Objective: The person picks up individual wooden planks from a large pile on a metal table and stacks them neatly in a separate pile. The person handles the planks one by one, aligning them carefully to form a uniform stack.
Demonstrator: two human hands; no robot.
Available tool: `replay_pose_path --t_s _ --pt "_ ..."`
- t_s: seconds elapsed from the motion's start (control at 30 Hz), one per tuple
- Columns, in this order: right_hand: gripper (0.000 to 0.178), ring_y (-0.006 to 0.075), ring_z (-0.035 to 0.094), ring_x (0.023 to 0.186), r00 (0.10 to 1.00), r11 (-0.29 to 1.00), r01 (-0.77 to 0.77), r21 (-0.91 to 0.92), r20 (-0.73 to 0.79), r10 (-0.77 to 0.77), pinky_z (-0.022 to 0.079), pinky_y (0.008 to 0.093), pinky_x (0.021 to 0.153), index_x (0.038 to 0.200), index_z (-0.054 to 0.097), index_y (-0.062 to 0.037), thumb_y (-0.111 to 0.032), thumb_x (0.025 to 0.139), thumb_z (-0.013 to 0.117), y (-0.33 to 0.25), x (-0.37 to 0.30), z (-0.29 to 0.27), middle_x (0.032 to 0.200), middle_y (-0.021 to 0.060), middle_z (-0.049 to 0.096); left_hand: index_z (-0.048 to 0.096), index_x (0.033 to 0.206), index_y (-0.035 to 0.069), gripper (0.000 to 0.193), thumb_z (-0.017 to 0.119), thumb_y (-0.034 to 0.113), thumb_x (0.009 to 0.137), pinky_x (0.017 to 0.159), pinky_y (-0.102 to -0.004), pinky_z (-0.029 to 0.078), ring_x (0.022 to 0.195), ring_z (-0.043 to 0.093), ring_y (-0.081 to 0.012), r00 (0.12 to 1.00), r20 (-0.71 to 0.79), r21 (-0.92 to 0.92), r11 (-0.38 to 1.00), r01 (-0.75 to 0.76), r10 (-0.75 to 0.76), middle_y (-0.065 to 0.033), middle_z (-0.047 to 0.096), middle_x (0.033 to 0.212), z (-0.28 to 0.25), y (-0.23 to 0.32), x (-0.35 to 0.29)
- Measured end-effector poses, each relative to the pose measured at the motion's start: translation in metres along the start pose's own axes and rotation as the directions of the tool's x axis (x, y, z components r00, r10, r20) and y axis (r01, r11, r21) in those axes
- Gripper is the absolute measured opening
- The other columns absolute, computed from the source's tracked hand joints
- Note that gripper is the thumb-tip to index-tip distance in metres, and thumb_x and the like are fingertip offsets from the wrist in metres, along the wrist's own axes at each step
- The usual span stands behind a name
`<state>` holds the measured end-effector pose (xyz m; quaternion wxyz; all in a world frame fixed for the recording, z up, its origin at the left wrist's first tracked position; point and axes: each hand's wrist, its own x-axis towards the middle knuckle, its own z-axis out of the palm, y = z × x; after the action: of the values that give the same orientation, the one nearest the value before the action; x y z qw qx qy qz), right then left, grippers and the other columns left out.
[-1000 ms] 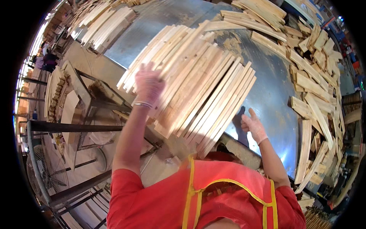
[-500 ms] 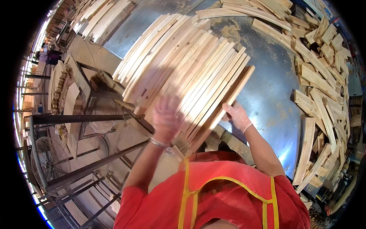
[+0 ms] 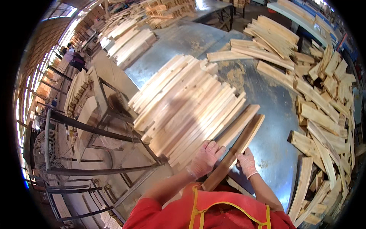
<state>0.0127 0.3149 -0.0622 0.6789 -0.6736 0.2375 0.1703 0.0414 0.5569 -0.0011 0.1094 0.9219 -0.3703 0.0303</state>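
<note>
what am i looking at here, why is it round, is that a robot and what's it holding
No robot: these are a person's own two hands, seen from above. The picture comes from a wide fisheye camera on their head, hence the dark round border and bent edges. The red clothing with yellow trim at the bottom is the wearer's.

On the shiny metal table lie many pale wooden strips side by side, with a jumbled pile of wood pieces to the right.

The right hand grips a board with a darker side face. The left hand is at the near end of the neighbouring strip; whether it grips is unclear.
</note>
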Motion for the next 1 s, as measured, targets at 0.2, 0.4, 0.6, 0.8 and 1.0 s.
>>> replay_pose_path --t_s 0.2,0.4,0.6,0.8,1.0 --pt "0.068 0.0158 0.058 0.071 0.927 0.999 -0.040 0.036 0.373 0.023 0.051 0.0304 0.060 0.153 0.042 -0.0066 -0.019 0.095 0.076 -0.027 0.026 0.081 0.113 0.0090 0.069 0.060 0.136 0.010 0.045 0.065 0.024 0.093 0.099 -0.0522 0.047 0.122 0.057 -0.0403 0.723 0.503 -0.289 0.696 0.657 -0.473 -0.0195 0.063 0.128 -0.086 -0.082 -0.013" --pt "0.068 0.0203 0.066 0.089 0.970 0.999 -0.012 -0.032 0.243 0.019 0.055 0.0333 0.071 0.144 0.041 0.0018 -0.021 0.093 0.078 -0.038 0.018 0.118 0.111 0.0118 0.067 0.050 0.151 0.017 0.069 0.073 0.040 0.090 0.102 -0.0538 0.049 0.119 0.065 -0.0428 0.800 0.114 -0.001 0.805 0.593 -0.589 -0.0203 0.058 0.144 -0.062 -0.176 -0.072" --pt "0.092 0.0318 0.055 0.136 0.960 0.962 0.271 0.025 0.070 -0.273 0.041 0.0388 0.117 0.157 0.027 0.0065 -0.022 0.088 0.081 0.010 0.039 0.136 0.147 0.0232 0.057 0.047 0.155 0.017 0.078 0.075 0.046 0.088 0.099 -0.0560 0.051 0.115 0.066 -0.0373 0.821 0.121 0.069 0.829 0.554 -0.559 -0.0194 0.065 0.129 -0.073 -0.141 -0.043" --pt "0.101 0.0352 0.057 0.137 0.979 0.955 0.201 -0.220 0.073 -0.189 0.043 0.0389 0.116 0.162 0.025 0.0049 -0.034 0.088 0.081 -0.027 0.015 0.137 0.148 0.0274 0.058 0.050 0.150 0.013 0.069 0.077 0.019 0.087 0.078 -0.0400 0.057 0.095 0.066 -0.0273 0.771 0.136 -0.203 0.744 0.636 -0.622 -0.0145 0.066 0.107 -0.081 -0.161 -0.039" --pt "0.095 0.0397 0.058 0.137 0.997 0.932 0.063 -0.356 0.068 -0.041 0.043 0.0396 0.117 0.163 0.029 0.0026 -0.039 0.091 0.075 -0.035 0.006 0.064 0.151 0.0280 0.057 0.074 0.100 0.006 0.016 0.074 0.014 0.085 0.063 -0.0357 0.054 0.076 0.069 -0.0237 0.877 -0.356 -0.076 0.946 0.317 -0.322 -0.0110 0.069 0.085 -0.094 -0.213 -0.026"
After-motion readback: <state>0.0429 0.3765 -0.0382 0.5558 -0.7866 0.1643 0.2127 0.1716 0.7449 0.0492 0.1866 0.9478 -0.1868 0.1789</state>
